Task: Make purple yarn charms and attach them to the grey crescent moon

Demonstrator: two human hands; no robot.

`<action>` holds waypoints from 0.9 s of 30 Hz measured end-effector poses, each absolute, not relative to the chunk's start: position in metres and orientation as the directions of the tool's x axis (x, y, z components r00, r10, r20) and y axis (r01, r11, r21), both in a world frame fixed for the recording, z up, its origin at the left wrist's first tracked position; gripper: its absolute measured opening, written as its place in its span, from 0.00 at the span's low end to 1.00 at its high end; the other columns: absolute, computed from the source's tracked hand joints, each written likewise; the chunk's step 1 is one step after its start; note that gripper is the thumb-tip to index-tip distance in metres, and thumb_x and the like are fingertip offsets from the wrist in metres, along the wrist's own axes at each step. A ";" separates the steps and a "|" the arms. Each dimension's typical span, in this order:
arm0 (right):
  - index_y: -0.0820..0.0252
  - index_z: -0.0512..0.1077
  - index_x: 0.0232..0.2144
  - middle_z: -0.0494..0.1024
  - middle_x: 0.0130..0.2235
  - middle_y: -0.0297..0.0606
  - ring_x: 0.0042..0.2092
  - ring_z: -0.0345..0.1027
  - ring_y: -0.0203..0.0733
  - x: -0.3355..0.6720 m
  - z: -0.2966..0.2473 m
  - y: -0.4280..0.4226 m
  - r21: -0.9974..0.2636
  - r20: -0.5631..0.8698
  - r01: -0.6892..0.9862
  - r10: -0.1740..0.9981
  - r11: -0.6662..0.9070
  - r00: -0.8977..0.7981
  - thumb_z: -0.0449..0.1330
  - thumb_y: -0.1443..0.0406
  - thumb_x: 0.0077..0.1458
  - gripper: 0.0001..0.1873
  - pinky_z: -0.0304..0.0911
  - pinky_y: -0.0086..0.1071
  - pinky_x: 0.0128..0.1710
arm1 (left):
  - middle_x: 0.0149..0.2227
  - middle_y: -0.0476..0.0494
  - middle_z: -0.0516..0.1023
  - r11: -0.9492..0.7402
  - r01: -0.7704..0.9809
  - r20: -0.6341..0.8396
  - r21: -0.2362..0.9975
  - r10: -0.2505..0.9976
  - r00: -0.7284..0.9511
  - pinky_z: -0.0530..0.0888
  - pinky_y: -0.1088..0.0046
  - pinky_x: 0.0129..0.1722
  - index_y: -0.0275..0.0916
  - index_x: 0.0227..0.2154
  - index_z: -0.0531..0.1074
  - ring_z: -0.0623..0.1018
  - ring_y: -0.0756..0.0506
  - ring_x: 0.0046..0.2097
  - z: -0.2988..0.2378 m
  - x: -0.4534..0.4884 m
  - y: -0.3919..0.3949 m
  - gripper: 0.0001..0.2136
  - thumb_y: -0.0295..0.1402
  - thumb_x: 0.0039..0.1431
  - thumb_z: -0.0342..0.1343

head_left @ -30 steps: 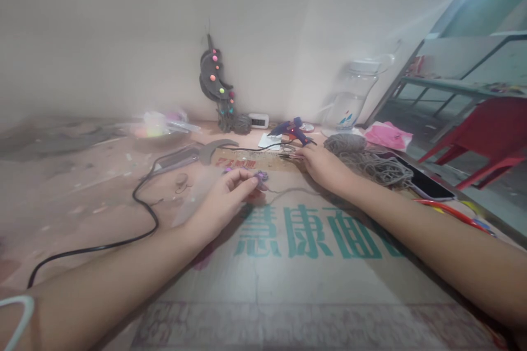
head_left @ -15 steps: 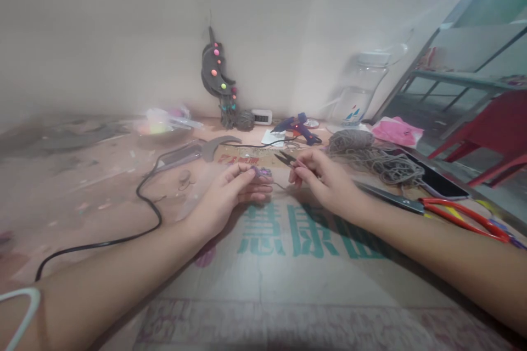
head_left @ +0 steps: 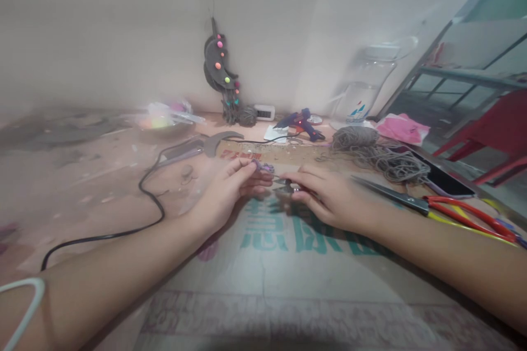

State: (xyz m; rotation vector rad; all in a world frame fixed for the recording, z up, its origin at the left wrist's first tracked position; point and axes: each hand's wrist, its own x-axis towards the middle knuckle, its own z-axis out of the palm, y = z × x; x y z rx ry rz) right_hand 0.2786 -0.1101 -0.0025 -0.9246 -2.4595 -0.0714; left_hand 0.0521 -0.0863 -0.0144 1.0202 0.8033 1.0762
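Between the thumb and fingers of my left hand [head_left: 236,181] is a small purple piece [head_left: 263,166] that looks like knotted yarn; its exact form is blurred. My right hand [head_left: 329,192] is closed around small dark thread snips [head_left: 283,182], their blades pointing left toward my left fingertips. A thin strand seems to run between the two hands. Both hands are just above a cardboard sheet [head_left: 263,269] with green printed characters. Long scissors [head_left: 395,196] with red handles lie beside my right forearm.
Grey yarn [head_left: 395,162], a phone [head_left: 448,178] and pink cloth [head_left: 403,129] lie at the right. A glue gun [head_left: 302,123], a clear bottle [head_left: 366,88] and a grey moon ornament [head_left: 218,63] stand or lie toward the wall. A black cord [head_left: 142,186] crosses the left side.
My right hand has turned palm-down and lowered a little, bringing the snips close to my left fingertips. My left hand keeps the purple piece. The view has shifted slightly.
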 end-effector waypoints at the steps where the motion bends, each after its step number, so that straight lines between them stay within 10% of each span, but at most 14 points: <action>1: 0.64 0.71 0.54 0.78 0.39 0.45 0.37 0.72 0.42 0.279 -0.002 -0.112 -0.127 0.443 0.636 0.617 0.761 -0.650 0.49 0.63 0.67 0.19 0.67 0.34 0.35 | 0.34 0.41 0.83 0.136 -0.314 -0.042 0.940 0.957 0.286 0.78 0.72 0.37 0.36 0.34 0.71 0.82 0.46 0.35 -0.014 0.052 -0.086 0.08 0.36 0.59 0.61; 17: 0.58 0.81 0.37 0.85 0.40 0.41 0.40 0.78 0.46 0.272 0.000 -0.105 -0.510 0.274 0.701 0.867 0.499 -0.417 0.51 0.60 0.65 0.19 0.70 0.35 0.38 | 0.33 0.45 0.81 0.038 -0.268 0.035 0.963 0.965 0.260 0.75 0.70 0.40 0.37 0.31 0.71 0.80 0.45 0.40 -0.016 0.051 -0.087 0.09 0.38 0.59 0.60; 27: 0.58 0.80 0.43 0.83 0.47 0.42 0.47 0.78 0.48 0.271 -0.002 -0.105 -0.566 0.294 0.674 0.880 0.475 -0.373 0.53 0.61 0.63 0.17 0.71 0.41 0.49 | 0.41 0.42 0.82 0.067 -0.265 0.009 0.962 0.961 0.277 0.72 0.71 0.44 0.37 0.32 0.71 0.80 0.45 0.46 -0.013 0.052 -0.091 0.08 0.36 0.60 0.60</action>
